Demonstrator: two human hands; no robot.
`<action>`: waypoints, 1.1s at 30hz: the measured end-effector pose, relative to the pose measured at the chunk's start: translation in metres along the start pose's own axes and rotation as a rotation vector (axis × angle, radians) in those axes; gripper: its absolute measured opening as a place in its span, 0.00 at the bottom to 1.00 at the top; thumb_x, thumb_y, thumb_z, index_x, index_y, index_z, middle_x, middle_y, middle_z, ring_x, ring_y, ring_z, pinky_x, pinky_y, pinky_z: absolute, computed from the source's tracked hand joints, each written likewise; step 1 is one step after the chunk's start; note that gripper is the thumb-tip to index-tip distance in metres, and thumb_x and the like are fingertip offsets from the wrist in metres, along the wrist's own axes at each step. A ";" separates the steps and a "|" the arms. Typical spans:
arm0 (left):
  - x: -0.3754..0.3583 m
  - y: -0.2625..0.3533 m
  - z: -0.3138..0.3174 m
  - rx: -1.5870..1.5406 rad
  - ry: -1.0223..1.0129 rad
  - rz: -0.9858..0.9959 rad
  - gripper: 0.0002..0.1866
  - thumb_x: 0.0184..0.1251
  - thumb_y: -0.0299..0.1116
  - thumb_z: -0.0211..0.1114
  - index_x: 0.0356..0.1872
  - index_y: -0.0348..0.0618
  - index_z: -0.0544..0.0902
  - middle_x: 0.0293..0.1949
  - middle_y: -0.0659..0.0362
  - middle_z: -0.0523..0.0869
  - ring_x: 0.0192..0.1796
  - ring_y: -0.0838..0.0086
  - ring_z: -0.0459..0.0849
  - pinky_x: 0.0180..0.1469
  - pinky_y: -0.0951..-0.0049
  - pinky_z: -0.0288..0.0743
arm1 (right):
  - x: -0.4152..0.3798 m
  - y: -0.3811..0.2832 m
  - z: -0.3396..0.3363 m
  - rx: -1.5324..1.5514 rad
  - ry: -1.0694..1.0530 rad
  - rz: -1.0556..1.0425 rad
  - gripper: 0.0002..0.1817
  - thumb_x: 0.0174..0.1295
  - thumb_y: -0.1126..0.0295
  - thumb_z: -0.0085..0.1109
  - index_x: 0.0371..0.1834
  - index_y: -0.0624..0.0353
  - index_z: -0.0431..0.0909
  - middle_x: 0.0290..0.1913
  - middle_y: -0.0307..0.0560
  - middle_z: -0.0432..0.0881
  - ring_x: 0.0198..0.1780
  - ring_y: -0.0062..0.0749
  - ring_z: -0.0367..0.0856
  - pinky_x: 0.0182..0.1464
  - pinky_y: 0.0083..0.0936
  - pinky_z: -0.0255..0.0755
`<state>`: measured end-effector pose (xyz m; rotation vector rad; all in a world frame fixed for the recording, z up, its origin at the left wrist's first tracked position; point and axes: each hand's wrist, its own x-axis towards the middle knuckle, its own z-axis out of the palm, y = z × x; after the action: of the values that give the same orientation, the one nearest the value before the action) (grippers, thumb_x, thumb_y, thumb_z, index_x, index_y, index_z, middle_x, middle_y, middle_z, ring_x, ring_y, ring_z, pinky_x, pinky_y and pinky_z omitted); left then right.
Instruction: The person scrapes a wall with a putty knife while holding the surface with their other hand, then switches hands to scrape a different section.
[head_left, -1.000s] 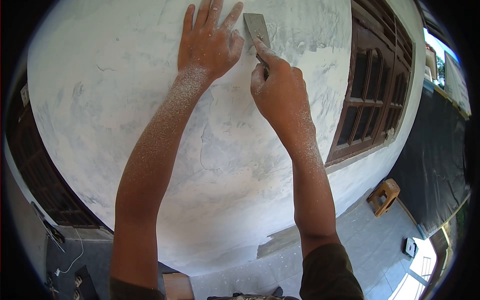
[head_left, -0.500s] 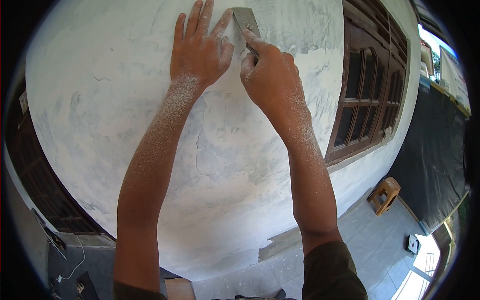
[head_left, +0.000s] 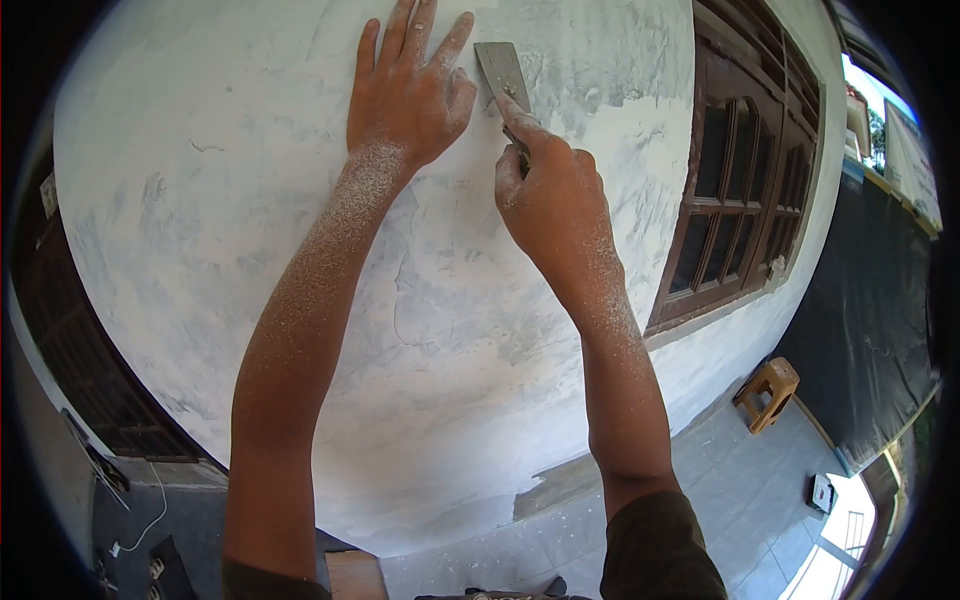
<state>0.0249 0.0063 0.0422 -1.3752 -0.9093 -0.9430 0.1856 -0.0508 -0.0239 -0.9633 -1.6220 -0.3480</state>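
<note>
My right hand (head_left: 550, 180) grips a putty knife (head_left: 503, 72) by its handle, index finger stretched along the blade. The metal blade points up and lies against or very close to the whitish wall (head_left: 480, 290). To its left, my left hand (head_left: 408, 105) rests on the wall with fingers spread, holding nothing. White dust covers both hands and forearms. Grey smears, thin cracks and patches of rough plaster mark the wall around them. Most of the knife's handle is hidden inside my right hand.
A brown wooden window (head_left: 735, 170) is set in the wall at the right. A stool (head_left: 768, 395) stands on the tiled floor (head_left: 700, 500) below it. Dark sheeting (head_left: 860, 310) hangs at the far right. On the lower left are a dark door (head_left: 90, 350) and a white cable (head_left: 155, 515).
My right hand and the putty knife have moved down and slightly right, away from the left fingertips. My left hand stays on the wall, shifted slightly in view.
</note>
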 end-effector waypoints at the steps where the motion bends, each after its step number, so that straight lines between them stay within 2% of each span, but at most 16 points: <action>1: 0.001 -0.001 0.000 0.001 0.000 0.003 0.35 0.69 0.40 0.56 0.77 0.44 0.68 0.81 0.42 0.57 0.84 0.51 0.52 0.84 0.45 0.42 | 0.010 -0.005 -0.004 0.014 0.004 0.014 0.25 0.69 0.74 0.56 0.70 0.55 0.79 0.42 0.63 0.90 0.34 0.47 0.92 0.47 0.40 0.87; 5: 0.000 -0.003 0.002 0.009 0.010 0.017 0.35 0.69 0.41 0.56 0.78 0.43 0.67 0.82 0.42 0.57 0.85 0.51 0.51 0.84 0.44 0.42 | 0.024 -0.006 -0.002 0.016 0.038 0.004 0.25 0.69 0.74 0.56 0.70 0.54 0.79 0.41 0.63 0.90 0.35 0.47 0.92 0.47 0.39 0.87; 9: 0.001 -0.002 0.004 -0.003 0.024 0.014 0.35 0.69 0.41 0.57 0.78 0.43 0.68 0.82 0.43 0.57 0.85 0.52 0.50 0.84 0.45 0.41 | -0.001 -0.002 0.000 -0.010 -0.017 0.041 0.24 0.70 0.74 0.55 0.69 0.55 0.80 0.40 0.62 0.90 0.35 0.48 0.92 0.47 0.39 0.87; 11: 0.000 -0.003 0.002 0.003 0.027 0.016 0.35 0.69 0.41 0.57 0.78 0.44 0.68 0.82 0.43 0.57 0.85 0.52 0.50 0.85 0.45 0.41 | 0.013 -0.001 0.002 0.045 0.026 0.012 0.23 0.71 0.72 0.56 0.68 0.56 0.80 0.37 0.64 0.89 0.38 0.53 0.92 0.42 0.45 0.87; 14: 0.000 -0.002 0.003 0.013 0.015 0.021 0.35 0.69 0.41 0.57 0.78 0.44 0.67 0.82 0.43 0.56 0.85 0.52 0.50 0.84 0.45 0.41 | 0.028 -0.007 0.000 0.004 0.076 -0.036 0.23 0.70 0.72 0.56 0.69 0.55 0.79 0.37 0.63 0.89 0.38 0.52 0.92 0.41 0.45 0.87; 15: -0.001 -0.002 0.003 0.027 0.004 0.013 0.36 0.69 0.41 0.57 0.78 0.44 0.67 0.82 0.43 0.56 0.85 0.52 0.50 0.84 0.45 0.41 | 0.021 -0.005 0.000 0.003 0.071 -0.036 0.23 0.70 0.72 0.56 0.69 0.55 0.79 0.37 0.63 0.89 0.38 0.52 0.92 0.41 0.45 0.87; 17: -0.002 -0.002 0.002 0.006 0.001 0.013 0.36 0.69 0.41 0.58 0.78 0.44 0.67 0.82 0.43 0.56 0.85 0.52 0.50 0.84 0.45 0.41 | 0.001 0.000 0.001 -0.008 0.008 0.024 0.24 0.69 0.74 0.55 0.69 0.55 0.80 0.42 0.63 0.90 0.36 0.49 0.92 0.47 0.40 0.87; 21: -0.002 -0.001 0.001 -0.012 0.023 0.021 0.35 0.68 0.41 0.58 0.77 0.44 0.68 0.82 0.43 0.56 0.85 0.51 0.50 0.84 0.45 0.42 | 0.015 0.000 0.003 0.023 0.017 0.016 0.24 0.69 0.73 0.56 0.69 0.55 0.80 0.41 0.63 0.90 0.35 0.49 0.92 0.47 0.40 0.87; 23: 0.000 -0.001 0.001 -0.006 0.017 0.023 0.35 0.68 0.41 0.58 0.77 0.44 0.68 0.82 0.43 0.57 0.85 0.52 0.50 0.84 0.45 0.42 | 0.031 -0.006 0.000 0.052 0.075 -0.020 0.22 0.71 0.71 0.55 0.69 0.54 0.80 0.40 0.63 0.90 0.41 0.52 0.92 0.45 0.45 0.87; 27: -0.002 -0.002 0.000 -0.022 0.032 0.028 0.36 0.68 0.41 0.58 0.78 0.44 0.67 0.82 0.43 0.57 0.85 0.52 0.50 0.84 0.44 0.42 | 0.001 0.001 -0.001 -0.005 -0.016 0.006 0.22 0.72 0.72 0.55 0.68 0.55 0.80 0.41 0.61 0.90 0.42 0.52 0.92 0.46 0.45 0.87; 33: -0.001 -0.001 -0.001 0.021 0.020 0.028 0.35 0.68 0.40 0.58 0.77 0.44 0.68 0.81 0.42 0.58 0.84 0.51 0.52 0.84 0.44 0.43 | 0.033 -0.007 -0.002 0.010 0.059 -0.029 0.22 0.72 0.73 0.55 0.69 0.53 0.80 0.41 0.62 0.90 0.41 0.53 0.92 0.45 0.45 0.87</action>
<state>0.0231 0.0058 0.0415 -1.3551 -0.8801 -0.9217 0.1819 -0.0436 0.0089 -0.9149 -1.5836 -0.3845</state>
